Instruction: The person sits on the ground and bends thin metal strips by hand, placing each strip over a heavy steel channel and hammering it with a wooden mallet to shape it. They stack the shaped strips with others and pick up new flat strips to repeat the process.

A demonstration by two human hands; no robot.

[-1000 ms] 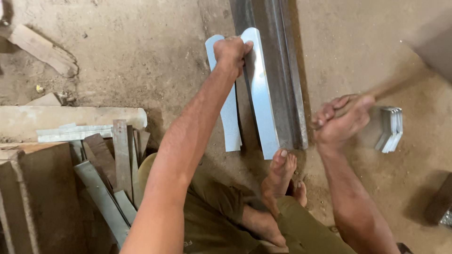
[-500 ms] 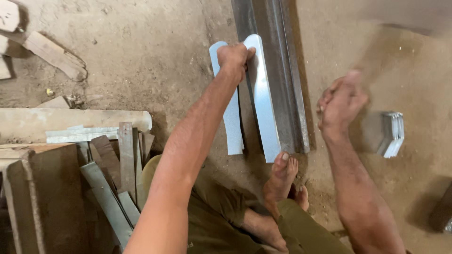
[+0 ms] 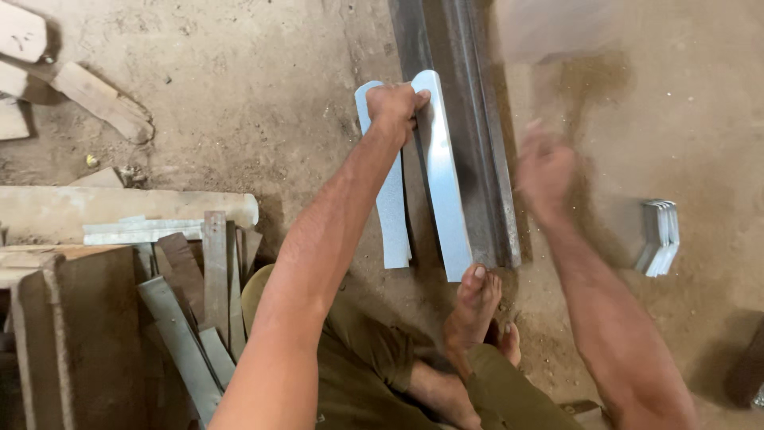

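Gripping the far end of a pale bent sheet-metal strip (image 3: pixel 442 175), the left hand (image 3: pixel 395 103) is closed around it, pinning it against a dark steel rail (image 3: pixel 469 127) on the dirt floor (image 3: pixel 255 95) — a bare foot (image 3: pixel 471 306) is bracing the near end. The right hand (image 3: pixel 545 171) is blurring mid-air, so I can't tell its grip. A small stack of finished-looking bent pieces (image 3: pixel 659 236) is sitting off right — no packages or labels showing.
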